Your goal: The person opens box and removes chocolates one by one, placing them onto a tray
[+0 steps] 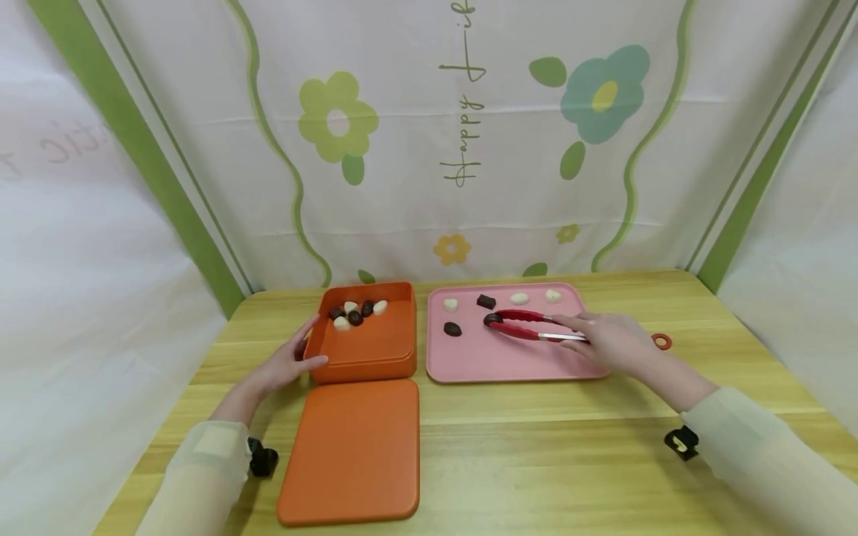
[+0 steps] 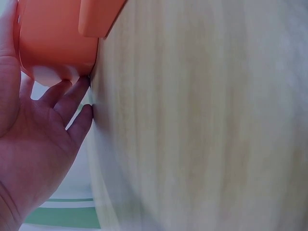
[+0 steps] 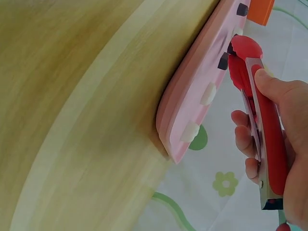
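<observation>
My right hand (image 1: 618, 342) grips a pair of red-tipped metal tongs (image 1: 524, 316) over the pink tray (image 1: 482, 366). At the tongs' tips is a dark round chocolate (image 1: 492, 320). In the right wrist view, thumb and fingers wrap the tongs' handles (image 3: 269, 139). My left hand (image 1: 280, 368) rests against the left side of an orange box (image 1: 369, 347), its thumb by the near rim. From the left wrist camera, the extended fingers (image 2: 72, 101) touch the box's outer wall (image 2: 57, 43). Several dark and white chocolates (image 1: 355, 318) lie inside, toward the back.
Around the tray lie a dark oval chocolate (image 1: 452, 329), a dark block (image 1: 485, 301) and white pieces (image 1: 519, 298). An orange lid (image 1: 351, 454) lies flat in front of the box. The wooden table (image 1: 536, 461) ends at a printed curtain (image 1: 402, 208).
</observation>
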`<state>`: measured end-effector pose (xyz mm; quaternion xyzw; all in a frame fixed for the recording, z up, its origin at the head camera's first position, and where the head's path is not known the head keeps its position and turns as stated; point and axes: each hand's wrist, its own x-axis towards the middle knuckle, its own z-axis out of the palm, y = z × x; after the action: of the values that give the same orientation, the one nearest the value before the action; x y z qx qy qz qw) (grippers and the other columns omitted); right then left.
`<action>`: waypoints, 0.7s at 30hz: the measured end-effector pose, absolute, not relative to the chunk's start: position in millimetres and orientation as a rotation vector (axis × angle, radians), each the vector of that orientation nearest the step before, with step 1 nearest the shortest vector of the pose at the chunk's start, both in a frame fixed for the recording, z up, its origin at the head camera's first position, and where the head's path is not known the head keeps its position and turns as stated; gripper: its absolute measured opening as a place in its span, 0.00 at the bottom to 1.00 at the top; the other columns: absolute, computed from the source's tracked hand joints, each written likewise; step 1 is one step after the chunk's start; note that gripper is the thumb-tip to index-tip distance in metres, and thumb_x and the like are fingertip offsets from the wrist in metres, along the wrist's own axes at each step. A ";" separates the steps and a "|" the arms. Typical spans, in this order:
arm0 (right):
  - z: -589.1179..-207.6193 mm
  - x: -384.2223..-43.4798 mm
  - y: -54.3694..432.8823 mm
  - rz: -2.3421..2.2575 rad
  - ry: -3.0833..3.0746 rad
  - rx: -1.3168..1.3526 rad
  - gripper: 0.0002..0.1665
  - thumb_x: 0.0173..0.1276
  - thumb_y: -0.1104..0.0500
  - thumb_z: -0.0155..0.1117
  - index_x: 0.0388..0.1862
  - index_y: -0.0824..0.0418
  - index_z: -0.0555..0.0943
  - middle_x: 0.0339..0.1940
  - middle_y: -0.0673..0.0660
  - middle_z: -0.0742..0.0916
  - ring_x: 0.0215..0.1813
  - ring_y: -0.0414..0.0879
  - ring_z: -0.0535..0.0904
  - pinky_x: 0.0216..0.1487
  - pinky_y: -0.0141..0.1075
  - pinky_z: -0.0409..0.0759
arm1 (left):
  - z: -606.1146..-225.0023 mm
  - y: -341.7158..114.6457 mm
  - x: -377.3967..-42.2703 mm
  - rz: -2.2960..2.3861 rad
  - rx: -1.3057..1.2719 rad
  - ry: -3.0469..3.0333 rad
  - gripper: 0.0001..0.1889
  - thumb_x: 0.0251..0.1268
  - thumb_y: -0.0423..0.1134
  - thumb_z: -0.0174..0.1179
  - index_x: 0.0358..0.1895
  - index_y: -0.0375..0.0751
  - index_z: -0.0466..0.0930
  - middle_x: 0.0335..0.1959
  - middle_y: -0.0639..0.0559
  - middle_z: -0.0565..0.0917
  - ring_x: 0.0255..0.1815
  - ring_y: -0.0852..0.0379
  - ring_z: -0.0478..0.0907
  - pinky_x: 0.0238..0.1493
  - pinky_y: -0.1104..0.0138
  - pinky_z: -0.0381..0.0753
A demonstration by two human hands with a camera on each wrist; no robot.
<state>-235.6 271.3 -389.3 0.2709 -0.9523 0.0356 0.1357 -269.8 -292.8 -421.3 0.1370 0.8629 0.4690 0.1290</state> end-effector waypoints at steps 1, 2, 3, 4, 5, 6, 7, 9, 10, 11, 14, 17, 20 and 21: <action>-389.6 -236.5 271.0 0.092 -2.768 0.784 0.29 0.63 0.48 0.70 0.63 0.51 0.79 0.40 0.55 0.88 0.28 0.47 0.81 0.22 0.38 0.73 | -421.4 -292.7 -269.7 1.359 0.398 2.512 0.47 0.70 0.40 0.60 0.80 0.49 0.34 0.71 0.23 0.56 0.69 0.30 0.57 0.67 0.40 0.54; -390.1 -237.3 270.6 0.081 -2.777 0.782 0.29 0.63 0.48 0.70 0.63 0.51 0.79 0.40 0.55 0.88 0.28 0.47 0.81 0.23 0.38 0.74 | -421.5 -292.5 -269.6 1.356 0.396 2.514 0.47 0.70 0.40 0.60 0.80 0.50 0.34 0.71 0.24 0.56 0.70 0.30 0.57 0.67 0.41 0.54; -390.4 -237.9 270.2 0.078 -2.791 0.777 0.29 0.63 0.48 0.70 0.63 0.51 0.79 0.39 0.55 0.88 0.28 0.47 0.80 0.23 0.38 0.73 | -421.6 -292.4 -269.5 1.351 0.396 2.517 0.47 0.70 0.40 0.60 0.80 0.50 0.34 0.71 0.24 0.56 0.70 0.30 0.57 0.67 0.41 0.54; -390.7 -238.5 269.9 0.073 -2.806 0.772 0.30 0.63 0.48 0.70 0.64 0.51 0.79 0.39 0.55 0.87 0.28 0.46 0.80 0.23 0.38 0.73 | -421.7 -292.3 -269.5 1.350 0.395 2.518 0.46 0.70 0.40 0.60 0.80 0.50 0.34 0.71 0.24 0.56 0.70 0.30 0.57 0.67 0.40 0.54; -391.0 -239.1 269.6 0.072 -2.821 0.764 0.30 0.63 0.48 0.70 0.64 0.51 0.79 0.38 0.55 0.87 0.28 0.46 0.80 0.24 0.38 0.73 | -421.7 -292.4 -269.5 1.350 0.393 2.519 0.46 0.70 0.40 0.59 0.80 0.50 0.34 0.71 0.24 0.56 0.70 0.30 0.57 0.67 0.40 0.54; -391.1 -239.5 269.4 0.070 -2.835 0.757 0.30 0.63 0.48 0.70 0.64 0.51 0.78 0.37 0.55 0.87 0.28 0.47 0.80 0.24 0.38 0.73 | -421.8 -292.4 -269.5 1.352 0.393 2.519 0.46 0.70 0.40 0.59 0.80 0.50 0.34 0.71 0.23 0.56 0.69 0.30 0.57 0.67 0.40 0.54; -391.1 -239.7 269.1 0.070 -2.848 0.750 0.30 0.63 0.47 0.70 0.64 0.51 0.78 0.37 0.55 0.87 0.28 0.47 0.79 0.25 0.39 0.73 | -421.9 -292.5 -269.7 1.357 0.396 2.516 0.46 0.71 0.40 0.59 0.80 0.50 0.34 0.70 0.23 0.56 0.69 0.30 0.57 0.67 0.40 0.54; -391.4 -240.1 269.0 0.073 -2.874 0.736 0.31 0.63 0.47 0.70 0.65 0.51 0.78 0.37 0.54 0.86 0.29 0.47 0.79 0.26 0.39 0.73 | -421.9 -292.8 -270.0 1.362 0.400 2.515 0.46 0.70 0.40 0.59 0.80 0.50 0.34 0.70 0.23 0.57 0.69 0.30 0.58 0.67 0.40 0.55; -391.8 -240.4 269.1 0.073 -2.880 0.734 0.31 0.63 0.47 0.70 0.65 0.50 0.77 0.38 0.54 0.86 0.29 0.47 0.80 0.26 0.40 0.74 | -421.8 -293.1 -270.0 1.361 0.399 2.516 0.46 0.70 0.40 0.59 0.80 0.50 0.34 0.70 0.23 0.57 0.69 0.30 0.58 0.67 0.40 0.55; -392.3 -240.7 269.1 0.078 -2.883 0.736 0.31 0.63 0.47 0.70 0.65 0.51 0.77 0.38 0.55 0.86 0.30 0.48 0.80 0.26 0.40 0.74 | -421.8 -293.4 -270.2 1.360 0.400 2.517 0.46 0.70 0.40 0.60 0.80 0.50 0.34 0.70 0.23 0.57 0.69 0.30 0.59 0.67 0.40 0.55; -394.3 -241.5 269.7 0.083 -2.872 0.734 0.31 0.63 0.46 0.70 0.65 0.51 0.77 0.41 0.55 0.87 0.32 0.50 0.82 0.27 0.41 0.75 | -421.8 -293.9 -270.4 1.355 0.398 2.524 0.46 0.70 0.40 0.60 0.80 0.50 0.34 0.70 0.23 0.58 0.68 0.30 0.59 0.67 0.40 0.55; -396.1 -242.1 270.6 0.098 -2.859 0.733 0.32 0.63 0.47 0.69 0.66 0.51 0.76 0.43 0.57 0.87 0.36 0.52 0.83 0.28 0.42 0.76 | -423.0 -294.3 -271.2 1.354 0.400 2.528 0.46 0.71 0.40 0.59 0.80 0.50 0.34 0.70 0.23 0.58 0.68 0.29 0.59 0.67 0.40 0.55; -396.6 -241.7 272.0 0.122 -2.867 0.719 0.33 0.64 0.46 0.69 0.67 0.52 0.75 0.48 0.61 0.86 0.39 0.55 0.84 0.31 0.45 0.78 | -425.1 -294.5 -272.2 1.344 0.406 2.528 0.46 0.71 0.41 0.59 0.80 0.49 0.34 0.71 0.23 0.56 0.69 0.29 0.58 0.67 0.40 0.54; -396.5 -241.3 272.4 0.133 -2.875 0.713 0.34 0.64 0.46 0.69 0.68 0.52 0.74 0.50 0.62 0.85 0.39 0.55 0.84 0.31 0.45 0.78 | -425.8 -294.6 -272.5 1.343 0.401 2.529 0.46 0.71 0.42 0.59 0.80 0.50 0.34 0.71 0.24 0.56 0.69 0.29 0.57 0.67 0.40 0.54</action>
<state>-241.3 272.4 -396.5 0.2395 -0.9659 0.0445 0.0882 -272.5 -294.6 -425.8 0.1375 0.8678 0.4609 0.1250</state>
